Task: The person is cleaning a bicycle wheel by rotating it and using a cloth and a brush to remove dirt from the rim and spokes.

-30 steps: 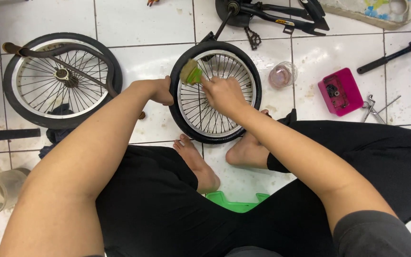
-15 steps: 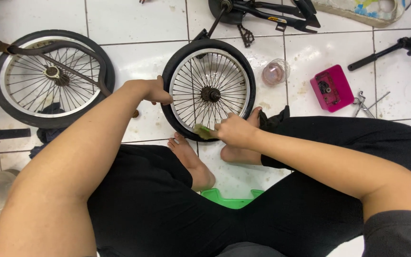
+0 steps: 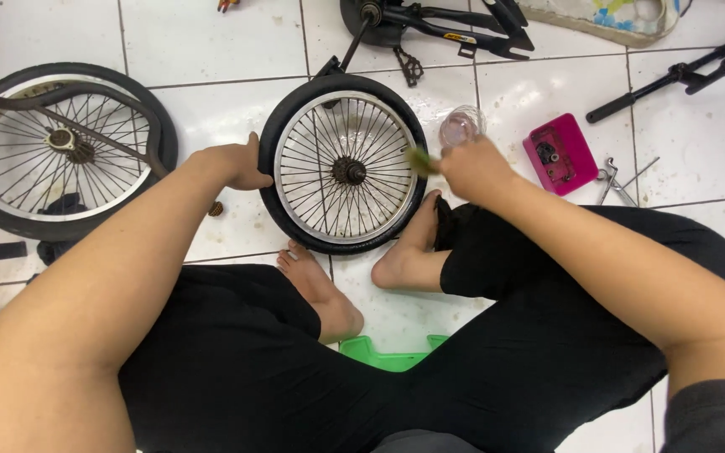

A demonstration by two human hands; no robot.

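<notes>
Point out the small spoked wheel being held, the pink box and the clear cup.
Small black-tyred spoked wheel (image 3: 347,170), head view, on its hub.
Pink rectangular plastic box (image 3: 574,144), head view, on its flat top.
Clear round plastic cup (image 3: 460,127), head view, on its rim.

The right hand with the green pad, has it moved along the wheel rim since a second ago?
Yes. The right hand went from the rim's top, past its lower edge, to the right side of the small wheel, beside the clear cup.

You wore loose black trousers and a dark grey short sleeve; your forearms, hands and feet, nearest the small wheel, were bare.
</notes>
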